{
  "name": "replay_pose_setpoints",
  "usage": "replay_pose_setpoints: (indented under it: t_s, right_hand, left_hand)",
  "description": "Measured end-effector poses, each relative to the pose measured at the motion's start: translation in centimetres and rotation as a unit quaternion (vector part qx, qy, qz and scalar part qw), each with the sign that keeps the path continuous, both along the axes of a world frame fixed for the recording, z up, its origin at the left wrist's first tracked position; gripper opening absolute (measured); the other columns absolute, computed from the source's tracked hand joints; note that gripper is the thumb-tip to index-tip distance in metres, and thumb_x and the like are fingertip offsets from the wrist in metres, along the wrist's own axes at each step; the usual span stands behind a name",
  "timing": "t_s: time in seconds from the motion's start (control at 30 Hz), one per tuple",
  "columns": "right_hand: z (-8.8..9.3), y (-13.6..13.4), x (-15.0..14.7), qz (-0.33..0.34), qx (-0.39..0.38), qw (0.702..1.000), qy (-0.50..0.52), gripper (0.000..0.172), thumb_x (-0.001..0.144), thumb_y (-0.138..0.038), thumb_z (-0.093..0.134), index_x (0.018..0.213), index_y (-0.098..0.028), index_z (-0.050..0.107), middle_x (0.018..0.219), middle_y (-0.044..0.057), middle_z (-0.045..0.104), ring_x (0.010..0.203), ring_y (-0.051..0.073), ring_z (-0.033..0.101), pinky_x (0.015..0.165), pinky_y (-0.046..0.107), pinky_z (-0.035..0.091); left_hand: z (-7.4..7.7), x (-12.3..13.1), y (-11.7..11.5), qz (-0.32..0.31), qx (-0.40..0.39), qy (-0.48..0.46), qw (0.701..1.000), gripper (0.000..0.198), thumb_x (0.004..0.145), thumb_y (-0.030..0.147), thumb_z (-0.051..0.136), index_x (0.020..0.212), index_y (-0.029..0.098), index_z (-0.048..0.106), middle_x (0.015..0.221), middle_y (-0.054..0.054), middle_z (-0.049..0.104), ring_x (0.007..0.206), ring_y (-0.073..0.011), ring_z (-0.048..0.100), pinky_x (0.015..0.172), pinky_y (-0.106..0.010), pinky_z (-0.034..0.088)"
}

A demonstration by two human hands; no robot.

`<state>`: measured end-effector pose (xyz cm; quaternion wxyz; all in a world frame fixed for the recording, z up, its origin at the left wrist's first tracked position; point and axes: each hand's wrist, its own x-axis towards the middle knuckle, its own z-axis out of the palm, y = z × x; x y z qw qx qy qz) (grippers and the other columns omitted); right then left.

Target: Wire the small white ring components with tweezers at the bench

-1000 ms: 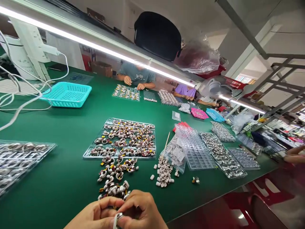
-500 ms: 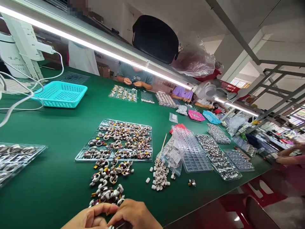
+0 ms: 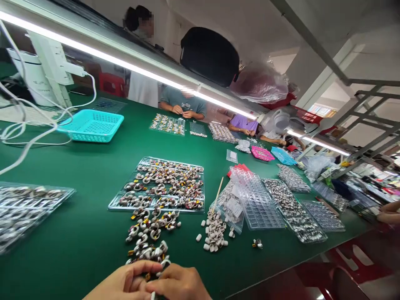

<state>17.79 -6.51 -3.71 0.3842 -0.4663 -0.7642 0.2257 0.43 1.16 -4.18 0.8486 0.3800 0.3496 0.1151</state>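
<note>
White edge of a small piece (image 3: 153,296) peeking out, mostly hidden; my left hand (image 3: 120,284) and right hand (image 3: 183,284) meet, both grips pinched on it, knuckles up, just before heaped ring-like parts (image 3: 142,239) on the green surface (image 3: 93,237).

One legible word observed: "hello", in pale letters across the chest of the grey-green shirt (image 3: 175,98) on a co-worker across the table (image 3: 103,166). Printed label (image 3: 233,207) on the clear bag (image 3: 242,225): text too small to read.
</note>
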Motion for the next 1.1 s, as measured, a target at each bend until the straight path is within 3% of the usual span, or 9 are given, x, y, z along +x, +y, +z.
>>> replay_pose_setpoints:
  t_s: [0.07, 0.13, 0.2, 0.33, 0.4, 0.7, 0.83, 1.1]
  right_hand:
    - [1.0, -0.4, -0.1, -0.027, -0.012, 0.999, 0.025, 0.029, 0.086, -0.033, 0.064, 0.113, -0.027, 0.072, 0.09, 0.005, 0.074, 0.079, 0.019, 0.071, 0.069, 0.024, 0.054]
    - [2.1, -0.8, 0.1, -0.035, -0.046, 0.996, 0.061, 0.028, 0.09, -0.027, 0.059, 0.117, -0.026, 0.07, 0.096, 0.007, 0.072, 0.087, 0.019, 0.068, 0.077, 0.027, 0.053]
    - [2.7, -0.8, 0.4, -0.039, -0.072, 0.988, 0.132, 0.027, 0.093, -0.024, 0.057, 0.117, -0.025, 0.07, 0.095, 0.006, 0.07, 0.085, 0.017, 0.066, 0.075, 0.026, 0.053]
    - [2.2, -0.7, 0.2, -0.062, -0.109, 0.963, 0.239, 0.024, 0.093, -0.032, 0.06, 0.114, -0.024, 0.07, 0.098, 0.007, 0.067, 0.088, 0.019, 0.066, 0.073, 0.029, 0.054]
    - [1.7, -0.8, -0.5, -0.063, -0.101, 0.961, 0.248, 0.024, 0.093, -0.037, 0.06, 0.109, -0.024, 0.072, 0.099, 0.008, 0.068, 0.091, 0.021, 0.066, 0.076, 0.032, 0.055]
    - [0.9, -1.6, -2.6, -0.129, -0.022, 0.956, 0.261, 0.021, 0.093, -0.038, 0.059, 0.095, -0.023, 0.073, 0.084, 0.006, 0.07, 0.076, 0.021, 0.067, 0.063, 0.031, 0.056]
    - [0.8, -1.7, -3.0, -0.139, 0.018, 0.956, 0.258, 0.018, 0.093, -0.037, 0.059, 0.094, -0.025, 0.073, 0.079, 0.004, 0.07, 0.072, 0.02, 0.067, 0.062, 0.031, 0.054]
    - [0.0, -1.5, -4.4, -0.157, 0.051, 0.951, 0.263, 0.016, 0.092, -0.031, 0.06, 0.102, -0.025, 0.072, 0.09, 0.006, 0.072, 0.082, 0.023, 0.069, 0.07, 0.034, 0.055]
  left_hand:
    - [1.3, -0.2, 0.0, -0.01, 0.023, -0.008, 1.0, 0.061, 0.052, 0.032, 0.092, 0.103, 0.013, 0.064, 0.052, 0.001, 0.066, 0.038, -0.0112, 0.056, 0.043, -0.02, 0.046]
    - [2.8, -0.3, -0.2, 0.028, 0.057, -0.018, 0.998, 0.06, 0.063, 0.035, 0.088, 0.112, 0.011, 0.064, 0.065, -0.002, 0.071, 0.049, -0.0122, 0.062, 0.053, -0.022, 0.05]
    - [3.8, -0.4, -0.3, 0.069, 0.086, -0.036, 0.993, 0.056, 0.068, 0.033, 0.086, 0.115, 0.01, 0.065, 0.083, -0.007, 0.075, 0.072, -0.0172, 0.069, 0.069, -0.027, 0.054]
    - [4.1, -0.4, -1.0, 0.075, 0.153, -0.097, 0.981, 0.067, 0.059, 0.023, 0.091, 0.122, 0.019, 0.068, 0.134, -0.012, 0.063, 0.12, -0.0289, 0.059, 0.105, -0.04, 0.045]
    - [3.8, -0.3, -1.5, 0.074, 0.182, -0.127, 0.972, 0.069, 0.059, 0.02, 0.092, 0.123, 0.022, 0.069, 0.144, -0.012, 0.056, 0.133, -0.0313, 0.051, 0.113, -0.043, 0.037]
    - [3.6, 0.3, -3.2, 0.103, 0.204, -0.189, 0.955, 0.061, 0.07, 0.02, 0.085, 0.128, 0.02, 0.066, 0.138, -0.014, 0.061, 0.131, -0.0312, 0.055, 0.112, -0.04, 0.041]
    - [3.5, 0.4, -4.2, 0.138, 0.206, -0.196, 0.949, 0.048, 0.076, 0.019, 0.081, 0.123, 0.02, 0.069, 0.137, -0.015, 0.062, 0.132, -0.0324, 0.054, 0.111, -0.042, 0.042]
    - [3.3, 0.0, -4.8, 0.21, 0.189, -0.205, 0.937, 0.035, 0.078, 0.023, 0.079, 0.112, 0.019, 0.074, 0.128, -0.015, 0.068, 0.129, -0.0335, 0.056, 0.11, -0.045, 0.042]
